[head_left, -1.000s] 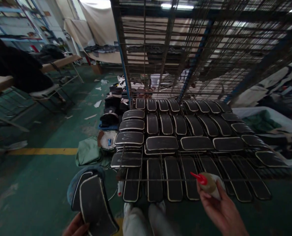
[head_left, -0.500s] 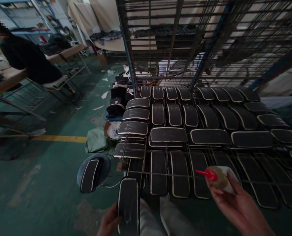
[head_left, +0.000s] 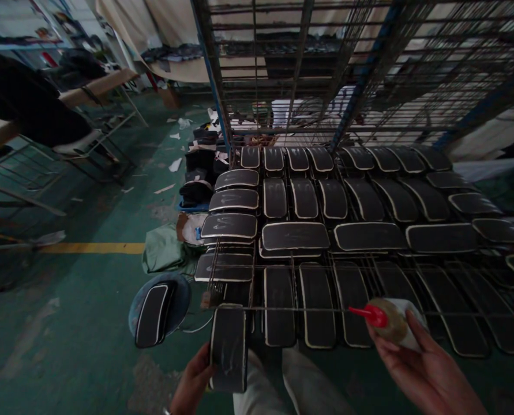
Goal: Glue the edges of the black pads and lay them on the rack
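Observation:
My left hand [head_left: 195, 374] grips the left edge of a black panel [head_left: 229, 351] with a pale rim, held upright in front of the wire rack. My right hand [head_left: 421, 369] is wrapped round a bottle [head_left: 397, 325] whose red nozzle [head_left: 371, 314] points left. Many similar black panels lie in rows on the rack, such as a crosswise one [head_left: 295, 236] in the middle and a lengthwise one [head_left: 279, 305] just right of the held panel. Pale smears show on the held panel's face.
A round stool [head_left: 181, 302] at the lower left bears more black panels [head_left: 153, 314]. Behind it lies a green cloth bag [head_left: 164, 249]. A tall wire frame [head_left: 213, 75] stands at the back. At the far left a person in dark clothes [head_left: 23, 98] sits by a table [head_left: 98, 86].
The held panel has risen slightly with my left hand. My right hand and the bottle sit slightly lower and further right. The view has shifted, and the seated person is now nearer the left edge.

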`<state>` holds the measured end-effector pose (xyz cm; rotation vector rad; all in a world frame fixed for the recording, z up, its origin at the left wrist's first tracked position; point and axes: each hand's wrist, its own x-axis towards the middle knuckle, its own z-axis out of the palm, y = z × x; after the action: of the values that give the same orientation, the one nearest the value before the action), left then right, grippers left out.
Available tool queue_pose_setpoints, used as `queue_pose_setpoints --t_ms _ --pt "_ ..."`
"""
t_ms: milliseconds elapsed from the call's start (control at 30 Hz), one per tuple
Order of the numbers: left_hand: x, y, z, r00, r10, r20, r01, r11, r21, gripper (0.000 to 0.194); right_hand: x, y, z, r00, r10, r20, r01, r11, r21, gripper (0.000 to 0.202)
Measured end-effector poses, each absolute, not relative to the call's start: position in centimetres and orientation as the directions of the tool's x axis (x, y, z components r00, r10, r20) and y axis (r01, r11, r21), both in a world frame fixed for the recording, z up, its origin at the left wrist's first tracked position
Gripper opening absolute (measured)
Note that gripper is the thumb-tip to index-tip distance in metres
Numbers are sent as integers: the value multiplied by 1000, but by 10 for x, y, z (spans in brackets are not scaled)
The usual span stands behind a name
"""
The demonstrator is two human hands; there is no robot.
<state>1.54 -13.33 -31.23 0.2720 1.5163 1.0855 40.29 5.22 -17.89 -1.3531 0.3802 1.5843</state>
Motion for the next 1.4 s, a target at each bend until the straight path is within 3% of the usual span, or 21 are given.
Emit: queue_pose_setpoints --t_ms 633,833,1400 --pt "-2 -81 -294 -200 794 -574 -299 509 807 35 401 37 -187 92 499 -862 -784 -497 -372 30" --pt "-4 -69 -287 -211 802 -558 -313 486 816 33 404 34 -189 144 475 -868 -785 -480 -393 27" --pt "4 -58 -287 -313 768 -559 -428 412 805 23 410 28 -191 80 506 -859 -690 -593 -414 25"
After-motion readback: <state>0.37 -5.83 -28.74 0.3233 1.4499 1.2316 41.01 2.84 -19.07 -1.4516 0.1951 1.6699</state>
